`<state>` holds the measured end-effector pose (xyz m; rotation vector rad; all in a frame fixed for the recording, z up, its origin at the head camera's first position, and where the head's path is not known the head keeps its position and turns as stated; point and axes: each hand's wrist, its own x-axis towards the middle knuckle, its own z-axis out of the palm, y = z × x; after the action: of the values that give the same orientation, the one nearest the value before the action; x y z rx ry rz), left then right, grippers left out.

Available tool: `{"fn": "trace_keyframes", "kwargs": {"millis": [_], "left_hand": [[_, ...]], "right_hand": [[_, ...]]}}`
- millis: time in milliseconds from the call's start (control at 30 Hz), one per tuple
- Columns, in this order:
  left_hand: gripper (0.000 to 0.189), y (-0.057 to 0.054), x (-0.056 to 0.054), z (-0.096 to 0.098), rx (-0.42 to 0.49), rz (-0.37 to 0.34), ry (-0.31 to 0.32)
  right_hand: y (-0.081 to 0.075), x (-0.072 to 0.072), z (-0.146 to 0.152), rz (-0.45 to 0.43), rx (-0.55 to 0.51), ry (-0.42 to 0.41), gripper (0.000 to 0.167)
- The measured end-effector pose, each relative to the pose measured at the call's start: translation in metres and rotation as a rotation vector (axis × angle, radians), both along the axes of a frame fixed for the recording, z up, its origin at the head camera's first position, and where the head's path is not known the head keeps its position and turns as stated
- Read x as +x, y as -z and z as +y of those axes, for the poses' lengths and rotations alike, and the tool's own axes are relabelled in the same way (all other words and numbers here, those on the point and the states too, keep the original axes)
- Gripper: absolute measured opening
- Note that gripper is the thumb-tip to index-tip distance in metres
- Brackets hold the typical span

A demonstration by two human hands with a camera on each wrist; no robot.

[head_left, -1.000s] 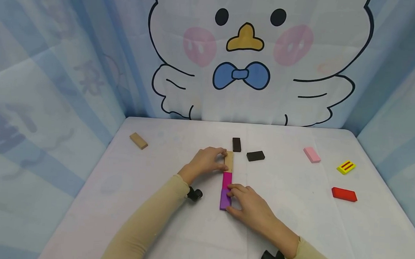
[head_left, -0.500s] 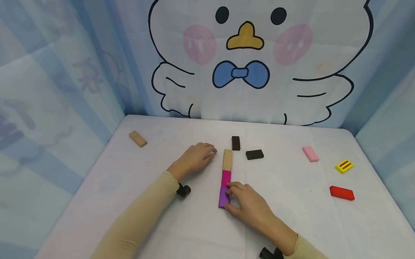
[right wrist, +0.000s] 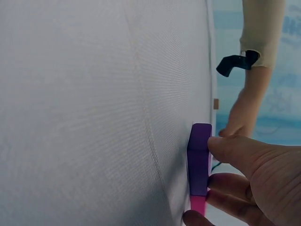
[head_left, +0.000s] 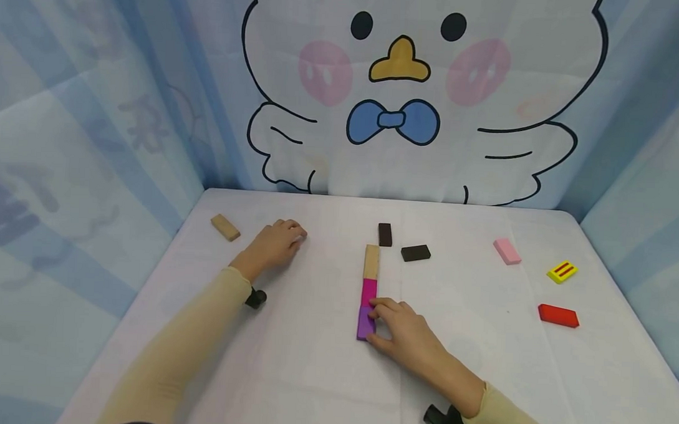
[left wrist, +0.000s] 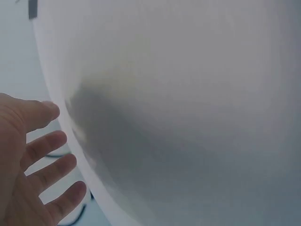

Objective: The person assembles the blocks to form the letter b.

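Head view, left hand (head_left: 272, 246) spread, near loose tan block (head_left: 225, 227); right hand (head_left: 407, 331) curled at right edge of purple block (head_left: 364, 327), holding it; flat on white bench (head_left: 311, 379), end to end with magenta block (head_left: 368, 290), second tan block (head_left: 371, 262) beyond.

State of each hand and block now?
Purple block: flat, partly covered
Middle tan block: flat
Magenta block: flat, between purple and tan
Left tan block: flat, angled
Left dark block: flat
Right dark block: flat, angled
Pink block: flat, angled
Yellow block: flat, angled
Red block: flat, angled
Left hand: empty, fingers apart
Right hand: touching purple block
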<state>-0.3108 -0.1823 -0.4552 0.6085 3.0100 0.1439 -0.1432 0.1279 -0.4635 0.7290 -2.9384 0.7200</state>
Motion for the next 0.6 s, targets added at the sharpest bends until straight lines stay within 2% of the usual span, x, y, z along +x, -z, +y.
{"fn": "trace_keyframes", "kwargs": {"millis": [267,367,600], "left_hand": [[0.037,-0.019,-0.008,-0.059,-0.032,-0.031,-0.137],[0.040,-0.023,-0.009,-0.083,-0.033,-0.051,-0.184],[0.055,-0.025,-0.009,-0.133,0.066,-0.176,-0.263]], "right_hand": [[0.000,0.000,-0.001,-0.016,0.035,0.031,0.026],[0.000,0.000,-0.001,-0.006,0.040,0.031,0.026],[0.000,0.002,-0.001,0.010,0.039,0.024,0.026]]}}
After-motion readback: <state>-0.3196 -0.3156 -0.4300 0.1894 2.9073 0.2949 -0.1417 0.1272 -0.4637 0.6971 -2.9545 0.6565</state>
